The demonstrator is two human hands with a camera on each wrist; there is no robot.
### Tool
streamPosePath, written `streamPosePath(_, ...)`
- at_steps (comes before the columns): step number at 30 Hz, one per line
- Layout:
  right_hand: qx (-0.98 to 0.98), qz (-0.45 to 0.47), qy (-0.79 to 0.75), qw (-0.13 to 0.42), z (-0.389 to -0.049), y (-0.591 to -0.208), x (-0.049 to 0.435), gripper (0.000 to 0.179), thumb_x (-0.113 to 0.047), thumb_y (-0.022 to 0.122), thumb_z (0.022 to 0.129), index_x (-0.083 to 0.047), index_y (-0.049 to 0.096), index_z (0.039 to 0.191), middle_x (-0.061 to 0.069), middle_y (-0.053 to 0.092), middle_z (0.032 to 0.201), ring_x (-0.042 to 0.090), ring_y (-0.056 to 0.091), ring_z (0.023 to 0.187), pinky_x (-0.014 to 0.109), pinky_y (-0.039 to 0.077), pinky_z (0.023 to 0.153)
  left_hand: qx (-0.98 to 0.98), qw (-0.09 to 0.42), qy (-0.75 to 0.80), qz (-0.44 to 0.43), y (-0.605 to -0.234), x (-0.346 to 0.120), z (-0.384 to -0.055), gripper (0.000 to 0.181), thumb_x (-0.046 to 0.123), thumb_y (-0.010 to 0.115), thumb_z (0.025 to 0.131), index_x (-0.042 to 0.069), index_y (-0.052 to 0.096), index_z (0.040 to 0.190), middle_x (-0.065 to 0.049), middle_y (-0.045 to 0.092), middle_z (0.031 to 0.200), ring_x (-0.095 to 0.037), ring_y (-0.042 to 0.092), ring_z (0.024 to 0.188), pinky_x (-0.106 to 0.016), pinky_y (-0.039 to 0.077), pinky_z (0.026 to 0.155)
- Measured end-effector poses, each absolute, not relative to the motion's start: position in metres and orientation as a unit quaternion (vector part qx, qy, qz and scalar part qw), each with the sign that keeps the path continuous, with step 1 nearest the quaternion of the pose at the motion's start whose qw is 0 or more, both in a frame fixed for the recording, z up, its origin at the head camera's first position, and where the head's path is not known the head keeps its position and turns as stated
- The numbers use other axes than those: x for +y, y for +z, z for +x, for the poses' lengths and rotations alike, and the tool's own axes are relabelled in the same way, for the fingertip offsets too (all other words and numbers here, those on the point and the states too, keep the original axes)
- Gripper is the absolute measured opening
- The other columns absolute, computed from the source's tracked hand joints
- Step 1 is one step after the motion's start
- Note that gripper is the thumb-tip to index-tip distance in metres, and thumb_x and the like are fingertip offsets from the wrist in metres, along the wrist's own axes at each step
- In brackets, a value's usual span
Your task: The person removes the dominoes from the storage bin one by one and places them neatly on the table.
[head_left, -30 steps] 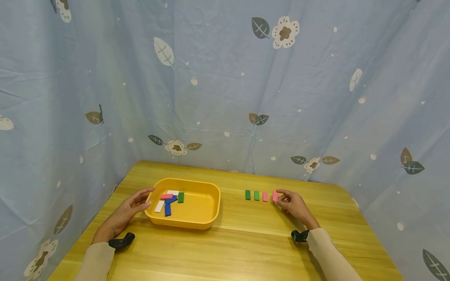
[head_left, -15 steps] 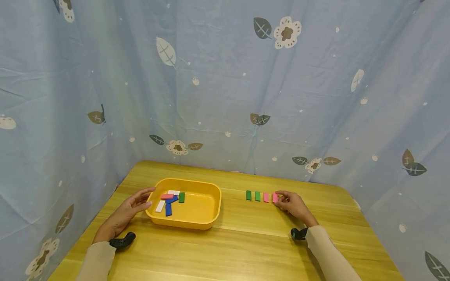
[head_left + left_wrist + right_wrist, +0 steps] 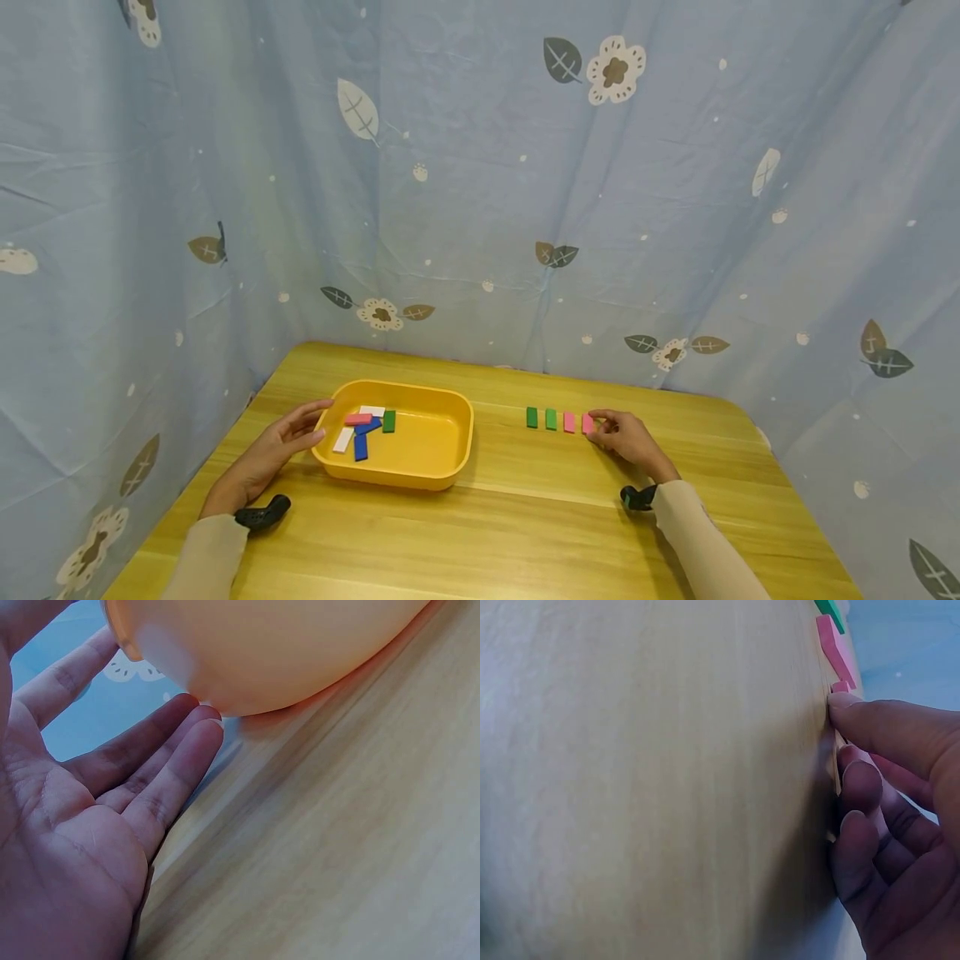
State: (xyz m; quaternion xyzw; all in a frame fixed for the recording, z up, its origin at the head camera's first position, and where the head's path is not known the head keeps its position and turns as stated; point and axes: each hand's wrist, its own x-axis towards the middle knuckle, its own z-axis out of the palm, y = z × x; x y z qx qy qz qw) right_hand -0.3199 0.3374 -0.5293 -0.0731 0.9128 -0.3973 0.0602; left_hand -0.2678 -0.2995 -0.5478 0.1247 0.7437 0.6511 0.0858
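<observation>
A short row of small flat blocks lies on the table: dark green [image 3: 532, 417], light green [image 3: 551, 419], pink [image 3: 569, 422] and, at the right end, a second pink block [image 3: 587, 423]. My right hand [image 3: 628, 439] pinches that end block between thumb and index finger, down at the table; in the right wrist view my thumb covers most of it. At the left, my left hand [image 3: 273, 454] rests by the yellow tray [image 3: 405, 480]. Its fingers [image 3: 176, 761] are loosely extended, with tips at the tray's outer wall.
Inside the tray lie several more blocks: a pink one [image 3: 358, 419], a green one [image 3: 389, 422], white ones [image 3: 343, 440] and blue ones [image 3: 361, 447]. The wooden table [image 3: 450, 542] ends at a blue patterned curtain [image 3: 480, 208] behind and at both sides.
The whole head view has shifted very slightly. Both hands, the tray and the blocks keep their places; my right hand stays on the end pink block.
</observation>
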Motion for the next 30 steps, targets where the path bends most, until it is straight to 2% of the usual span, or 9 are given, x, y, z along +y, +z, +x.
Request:
streamPosePath(9,0.900,-0.069,-0.425,0.075,-0.321,-0.526,0.339,0.056,-0.017,0.072,0.099,0.000,0.052,0.148,0.009,0.065,0.087,0.022,0.056,0.065,0.031,0.049,0.058,0.749,0.084,0.645,0.127,-0.549,-0.300,-0.269,0.059,0.023,0.059,0.107,0.019,0.036,0.161,-0.020,0.033,0.160,-0.004,0.050,0.127,-0.019,0.047,0.097)
streamPosePath(12,0.891,-0.064,-0.443,0.071,-0.321,-0.527,0.339,0.059,-0.022,0.072,0.099,-0.001,0.050,0.150,0.012,0.064,0.086,0.023,0.057,0.065,0.033,0.050,0.059,0.753,0.085,0.641,0.123,-0.549,-0.299,-0.269,0.059,0.024,0.059,0.107,0.020,0.036,0.160,-0.019,0.032,0.161,-0.009,0.046,0.132,-0.017,0.045,0.097)
streamPosePath(16,0.891,-0.072,-0.446,0.051,-0.319,-0.522,0.332,0.053,-0.022,0.067,0.102,0.000,0.051,0.148,0.016,0.062,0.086,0.026,0.055,0.063,0.034,0.050,0.057,0.758,0.086,0.637,0.113,-0.549,-0.300,-0.268,0.058,0.026,0.060,0.106,0.022,0.038,0.160,-0.015,0.033,0.161,-0.015,0.042,0.136,-0.014,0.043,0.097)
streamPosePath(21,0.881,-0.075,-0.465,0.042,-0.316,-0.510,0.316,0.049,-0.020,0.066,0.103,-0.002,0.054,0.146,0.021,0.066,0.095,0.030,0.059,0.070,0.034,0.052,0.059,0.760,0.088,0.635,0.112,-0.548,-0.300,-0.268,0.058,0.026,0.060,0.106,0.022,0.038,0.160,-0.014,0.033,0.161,-0.020,0.039,0.139,-0.013,0.041,0.097)
streamPosePath(26,0.870,-0.083,-0.485,0.035,-0.314,-0.501,0.295,0.045,-0.021,0.068,0.102,-0.007,0.058,0.143,0.023,0.065,0.098,0.043,0.059,0.074,0.039,0.052,0.059,0.759,0.089,0.636,0.113,-0.549,-0.301,-0.269,0.058,0.026,0.060,0.106,0.022,0.038,0.160,-0.014,0.033,0.161,-0.012,0.042,0.135,-0.014,0.042,0.097)
streamPosePath(30,0.861,-0.103,-0.497,0.036,-0.313,-0.497,0.276,0.045,-0.022,0.069,0.101,-0.009,0.060,0.142,0.027,0.065,0.099,0.047,0.058,0.074,0.042,0.052,0.058,0.758,0.089,0.637,0.110,-0.550,-0.300,-0.269,0.059,0.026,0.061,0.106,0.022,0.037,0.160,-0.015,0.034,0.160,-0.006,0.046,0.130,-0.016,0.044,0.097)
